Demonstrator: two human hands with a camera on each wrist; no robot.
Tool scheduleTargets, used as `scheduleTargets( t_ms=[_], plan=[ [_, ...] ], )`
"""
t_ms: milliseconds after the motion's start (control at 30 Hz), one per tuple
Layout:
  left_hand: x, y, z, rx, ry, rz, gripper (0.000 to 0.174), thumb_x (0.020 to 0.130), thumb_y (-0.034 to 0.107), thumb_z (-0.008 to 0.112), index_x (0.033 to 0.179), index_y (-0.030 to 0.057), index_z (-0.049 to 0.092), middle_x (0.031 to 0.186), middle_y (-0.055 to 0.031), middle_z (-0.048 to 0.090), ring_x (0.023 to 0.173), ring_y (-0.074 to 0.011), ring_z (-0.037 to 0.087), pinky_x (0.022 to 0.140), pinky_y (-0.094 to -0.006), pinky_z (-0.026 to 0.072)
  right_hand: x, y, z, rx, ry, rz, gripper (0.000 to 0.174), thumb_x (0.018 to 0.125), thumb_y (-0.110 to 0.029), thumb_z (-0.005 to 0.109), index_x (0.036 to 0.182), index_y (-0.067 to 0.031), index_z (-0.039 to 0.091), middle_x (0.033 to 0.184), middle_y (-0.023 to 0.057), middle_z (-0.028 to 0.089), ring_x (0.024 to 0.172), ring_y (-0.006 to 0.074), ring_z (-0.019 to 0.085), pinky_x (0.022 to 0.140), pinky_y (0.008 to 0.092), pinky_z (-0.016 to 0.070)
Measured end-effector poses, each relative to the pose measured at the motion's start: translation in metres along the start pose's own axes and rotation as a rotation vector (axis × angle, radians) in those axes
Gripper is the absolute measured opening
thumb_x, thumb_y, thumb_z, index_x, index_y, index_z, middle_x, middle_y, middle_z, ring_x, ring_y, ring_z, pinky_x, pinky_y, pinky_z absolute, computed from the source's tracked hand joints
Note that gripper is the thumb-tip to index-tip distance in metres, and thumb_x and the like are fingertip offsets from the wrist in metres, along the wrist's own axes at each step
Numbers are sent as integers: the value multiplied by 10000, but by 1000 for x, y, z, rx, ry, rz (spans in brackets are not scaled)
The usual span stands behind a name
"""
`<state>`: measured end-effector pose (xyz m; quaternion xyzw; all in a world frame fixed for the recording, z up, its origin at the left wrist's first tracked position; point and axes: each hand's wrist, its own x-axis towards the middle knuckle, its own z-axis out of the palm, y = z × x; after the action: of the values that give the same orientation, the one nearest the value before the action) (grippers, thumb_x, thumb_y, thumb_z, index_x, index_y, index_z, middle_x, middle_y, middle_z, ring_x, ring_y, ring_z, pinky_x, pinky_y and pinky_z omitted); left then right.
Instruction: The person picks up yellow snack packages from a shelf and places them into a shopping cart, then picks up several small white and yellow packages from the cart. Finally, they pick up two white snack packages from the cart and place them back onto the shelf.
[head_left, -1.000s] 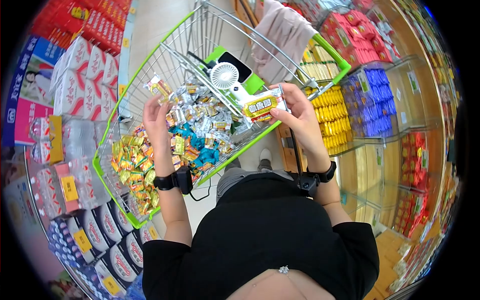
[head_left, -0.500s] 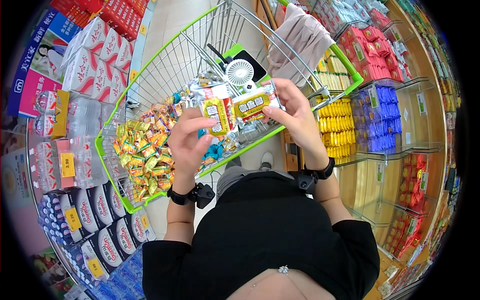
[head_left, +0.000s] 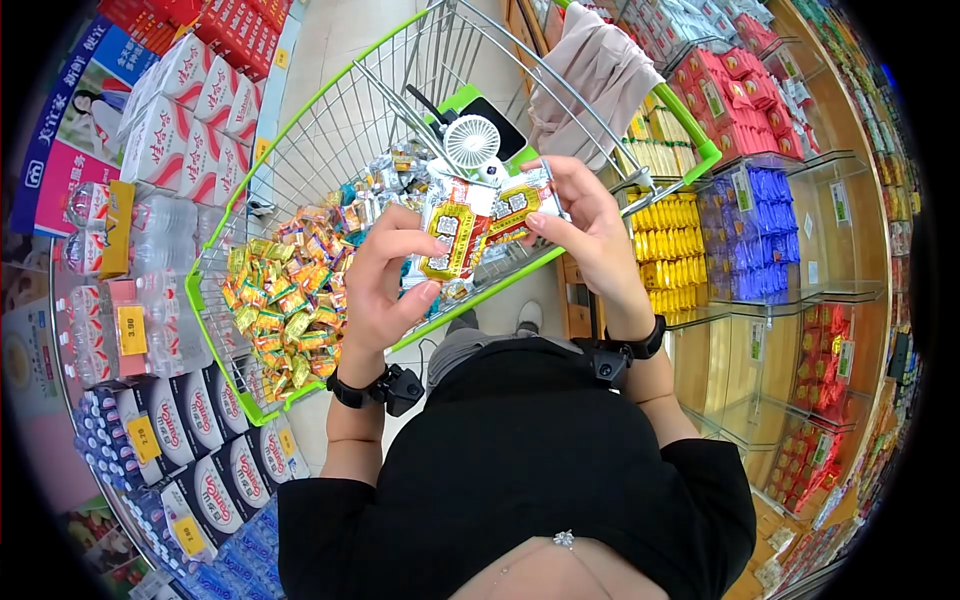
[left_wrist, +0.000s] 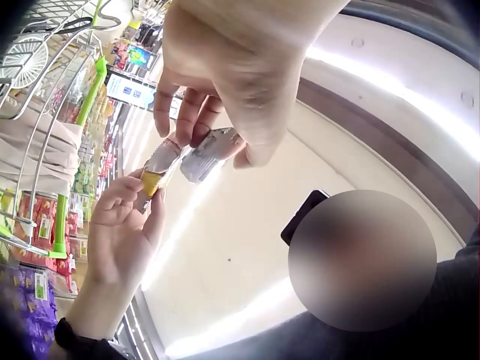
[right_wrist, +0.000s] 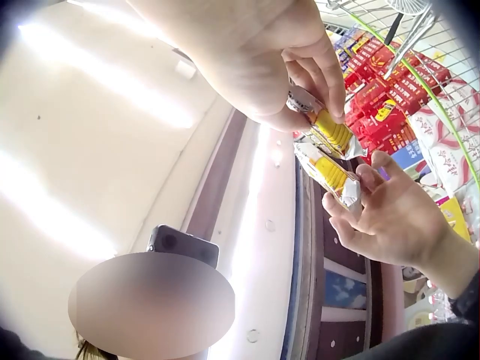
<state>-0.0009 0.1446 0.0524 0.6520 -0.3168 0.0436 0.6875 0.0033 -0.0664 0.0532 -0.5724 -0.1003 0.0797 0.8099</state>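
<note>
In the head view my left hand (head_left: 388, 285) pinches a snack packet (head_left: 455, 238) with a yellow and red label, silver at its ends. My right hand (head_left: 590, 228) pinches a second packet (head_left: 518, 208) of like label between thumb and fingers. The left packet stands nearly upright and overlaps the edge of the right one, which lies more slantwise. Both are held above the near side of a shopping cart (head_left: 283, 402). The right wrist view shows the two packets side by side, their yellow labels facing the same way.
Wrapped candies (head_left: 285, 300) fill part of the cart. A white handheld fan (head_left: 471, 142), a dark-screened device (head_left: 497, 128) and a draped cloth (head_left: 590, 85) are at its far right. Shelves of packaged sweets (head_left: 750, 235) line the right; boxes (head_left: 215, 490) and bottles stack at left.
My left hand has come rightward from over the candies, carrying its packet to the one in my right hand. In the last half second the left packet slid further over the right one.
</note>
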Motion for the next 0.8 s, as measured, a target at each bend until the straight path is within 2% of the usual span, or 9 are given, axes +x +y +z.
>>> scheduleTargets(
  t_ms=[333,400,433,467,533,633,733,800],
  plan=[
    [0,5,-8,23,18,-57,210,700,30,561,897,47,489,855,-83,427,792,-173,403,711,-260,339,3,11,0,43,6,22,344,790,-5,524,1108,-13,392,1033,94,520,864,121,521,669,246,473],
    [1,2,-17,163,-15,-10,197,698,-13,544,873,48,478,857,-84,428,795,-168,404,706,-269,335,2,15,2,105,12,68,334,806,-18,508,1114,-14,381,1038,107,525,857,126,533,677,256,477],
    [0,-2,-21,181,-52,15,271,701,-42,532,933,59,434,870,-94,431,793,-167,414,720,-292,340,2,17,3,104,15,68,334,806,-18,508,1114,-14,381,1038,107,525,857,126,533,677,256,477],
    [1,-2,-20,178,-55,16,271,701,-42,532,933,59,434,870,-94,431,793,-167,414,720,-292,340,2,19,3,104,8,82,334,810,-24,504,1118,-16,376,1033,111,529,854,130,539,682,258,478],
    [1,0,-15,-93,41,-40,365,702,-67,520,1004,67,365,885,-108,434,799,-172,426,732,-309,349,2,20,5,104,3,98,334,814,-30,501,1122,-18,372,1028,115,533,850,134,544,687,260,480],
    [-1,-5,-17,-99,23,-77,430,697,-78,520,1044,69,312,907,-120,437,819,-181,438,754,-319,365,3,19,9,84,7,106,325,820,-36,491,1122,-25,372,1011,117,540,844,140,550,696,260,482],
    [-2,-6,-17,-34,-12,-101,416,686,-86,526,1023,55,325,922,-123,440,834,-178,444,780,-317,369,5,21,14,113,-25,118,327,812,-34,486,1122,-6,385,1018,126,545,882,161,549,715,278,485],
    [-2,-4,-19,0,-19,-91,426,702,-60,528,1077,35,348,923,-111,443,854,-164,448,805,-312,367,5,23,19,104,-41,128,310,824,-34,467,1121,-32,378,994,117,536,844,146,553,711,265,484]
  ],
)
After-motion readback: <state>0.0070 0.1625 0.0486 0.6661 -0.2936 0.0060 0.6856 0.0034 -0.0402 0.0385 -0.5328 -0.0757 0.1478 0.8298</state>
